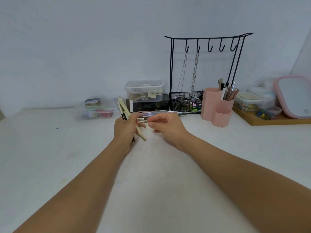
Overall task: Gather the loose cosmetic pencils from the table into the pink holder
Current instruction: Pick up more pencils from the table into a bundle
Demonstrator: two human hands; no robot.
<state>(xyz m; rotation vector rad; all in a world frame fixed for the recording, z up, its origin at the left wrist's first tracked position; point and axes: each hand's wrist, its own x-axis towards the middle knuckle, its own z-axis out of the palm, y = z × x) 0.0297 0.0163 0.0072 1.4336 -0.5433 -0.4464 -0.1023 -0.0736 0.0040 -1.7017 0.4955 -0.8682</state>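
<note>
My left hand [125, 130] grips a small bunch of cosmetic pencils [122, 107], cream and black, standing tilted above the white table. My right hand [165, 125] pinches the near end of one thin pencil from a loose pile of pencils [157, 113] that lies on the table just behind both hands. The pink holder [217, 107], made of three hexagonal cups, stands to the right of the pile. Its back right cup holds several pencils [228, 92]; the low front cup looks empty.
Behind the pile stand a black wire jewellery rack [204, 73] with chains and a basket, two stacked clear boxes [144, 91], and a flat clear case [96, 109] at left. A wooden tray [269, 119] with small containers and a pink mirror [296, 96] sits far right.
</note>
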